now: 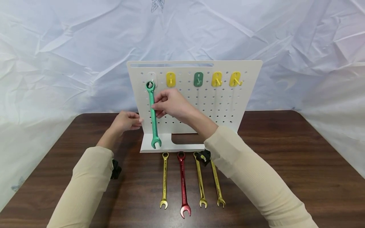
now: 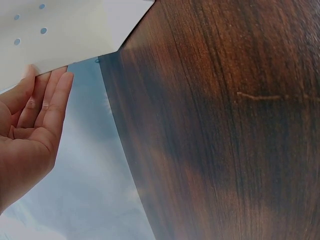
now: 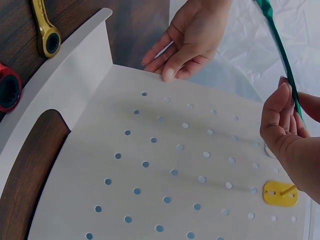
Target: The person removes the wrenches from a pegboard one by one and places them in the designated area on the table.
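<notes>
My right hand (image 1: pixel 176 104) pinches a green ratcheting combination wrench (image 1: pixel 154 123) by its shaft, in front of a white pegboard (image 1: pixel 182 104). The wrench hangs nearly upright, open end down. Its ring end is at the white hook (image 1: pixel 152 76) on the left, with the hook's tip showing through the ring. At the board's left edge, my left hand (image 1: pixel 126 121) holds that edge; in the left wrist view the thumb is on the front face and the fingers (image 2: pixel 60 97) are at the edge.
A yellow hook (image 1: pixel 170 79), a green hook (image 1: pixel 198 79) and two more yellow hooks (image 1: pixel 216 79) follow along the board. Below its base, a red wrench (image 1: pixel 183 183) lies among yellow wrenches (image 1: pixel 164 180) on the brown table (image 1: pixel 285 152). My right forearm passes over the rightmost ones.
</notes>
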{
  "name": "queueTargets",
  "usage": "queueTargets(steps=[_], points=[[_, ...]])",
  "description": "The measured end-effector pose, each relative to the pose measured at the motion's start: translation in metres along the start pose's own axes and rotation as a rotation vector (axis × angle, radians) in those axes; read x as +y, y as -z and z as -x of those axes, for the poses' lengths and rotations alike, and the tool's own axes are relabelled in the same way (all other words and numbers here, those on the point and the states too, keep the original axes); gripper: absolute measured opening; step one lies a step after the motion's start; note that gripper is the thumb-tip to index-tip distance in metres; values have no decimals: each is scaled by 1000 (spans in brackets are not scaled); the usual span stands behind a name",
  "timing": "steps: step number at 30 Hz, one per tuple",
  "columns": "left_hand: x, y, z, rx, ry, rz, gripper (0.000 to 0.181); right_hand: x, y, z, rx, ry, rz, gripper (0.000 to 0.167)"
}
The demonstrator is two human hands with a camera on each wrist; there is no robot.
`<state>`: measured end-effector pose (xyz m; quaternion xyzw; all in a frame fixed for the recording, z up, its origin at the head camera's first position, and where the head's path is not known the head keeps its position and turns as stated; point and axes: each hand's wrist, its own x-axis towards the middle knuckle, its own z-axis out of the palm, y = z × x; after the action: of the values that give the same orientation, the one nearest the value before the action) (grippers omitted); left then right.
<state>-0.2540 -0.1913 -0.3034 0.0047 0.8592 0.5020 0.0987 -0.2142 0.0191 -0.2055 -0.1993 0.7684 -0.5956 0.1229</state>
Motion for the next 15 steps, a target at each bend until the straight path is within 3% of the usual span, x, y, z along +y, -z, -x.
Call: queueTargets(steps=[15], points=[[0,0,0,-5,0,19,29,-2,4,4,-10,23,21,8]])
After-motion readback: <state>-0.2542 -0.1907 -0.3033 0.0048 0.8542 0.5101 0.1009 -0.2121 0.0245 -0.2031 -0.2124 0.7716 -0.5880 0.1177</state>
